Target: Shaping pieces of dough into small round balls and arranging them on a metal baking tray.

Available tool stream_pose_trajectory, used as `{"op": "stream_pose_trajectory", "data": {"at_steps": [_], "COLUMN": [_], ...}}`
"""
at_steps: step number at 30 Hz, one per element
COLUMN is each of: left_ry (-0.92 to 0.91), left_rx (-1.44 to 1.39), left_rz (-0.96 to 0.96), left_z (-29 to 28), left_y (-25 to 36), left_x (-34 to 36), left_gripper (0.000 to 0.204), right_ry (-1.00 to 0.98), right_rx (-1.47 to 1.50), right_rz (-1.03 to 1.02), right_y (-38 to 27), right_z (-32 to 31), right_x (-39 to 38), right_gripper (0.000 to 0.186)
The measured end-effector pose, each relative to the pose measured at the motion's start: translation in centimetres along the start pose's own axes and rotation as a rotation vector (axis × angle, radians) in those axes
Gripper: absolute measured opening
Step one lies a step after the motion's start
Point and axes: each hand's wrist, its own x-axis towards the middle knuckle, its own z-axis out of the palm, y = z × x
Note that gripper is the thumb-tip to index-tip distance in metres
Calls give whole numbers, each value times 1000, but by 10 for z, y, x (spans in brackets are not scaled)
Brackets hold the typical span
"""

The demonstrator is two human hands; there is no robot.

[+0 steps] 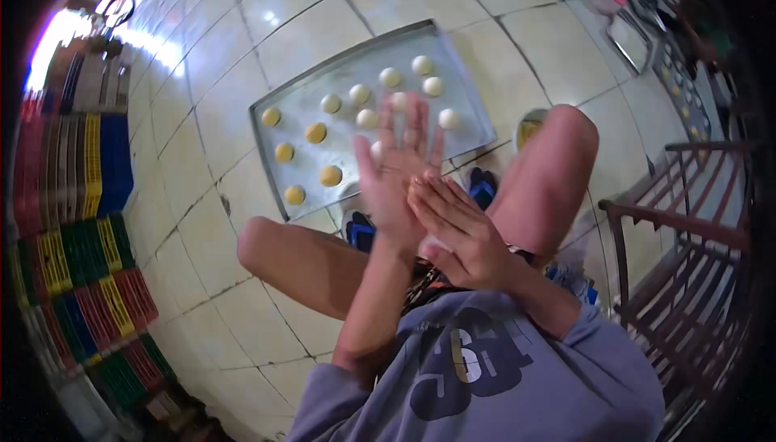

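My left hand [394, 171] is turned palm up with its fingers stretched out, a little blurred. Across its palm lies my right hand [461, 228], cupped, with the fingers close together. Whatever may be between the two palms is hidden. Beyond them a shallow metal tray [311, 78] rests on the floor. Several yellow balls [330, 176] sit in its left part. Several white balls [390, 77], dough-like, occupy the right part, some partly covered by my left fingers.
By my right knee stands a small bowl [529, 129] with yellow contents. Brown slatted racks [687, 191] rise at the right. Stacked coloured crates [73, 167] line the left. Pale tiles [202, 280] cover the floor; further utensils lie at the far right.
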Motion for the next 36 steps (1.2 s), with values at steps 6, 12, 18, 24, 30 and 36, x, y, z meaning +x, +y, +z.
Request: {"op": "stream_pose_trajectory", "data": {"at_steps": [6,12,18,24,30,36], "left_ry": [52,73,-315,218,505,468], "left_rx": [-49,-124,-376,-237,657,1920], "left_rz": [-77,1,148,126,71,390], "left_z": [-22,-37,-47,-39,-42,-196], "left_y": [-53,-57,-14,-48,-42,90], "left_x": [-17,-4,-6,-39,-33,66], "left_gripper": [56,57,60,59,52,42], "right_ry": [-61,-214,-210,-105,416,445], "right_rx": [-125,-32,7,61,1204,1242], "right_rz": [47,13,55,148,1037,1352], "right_y": [17,3,9,13,29,13], "right_z": [-11,-14,-13,-2,14,24], "right_x": [-12,-16,-14,-6,-59,-96], "right_gripper": [49,49,47,43,37,33]}}
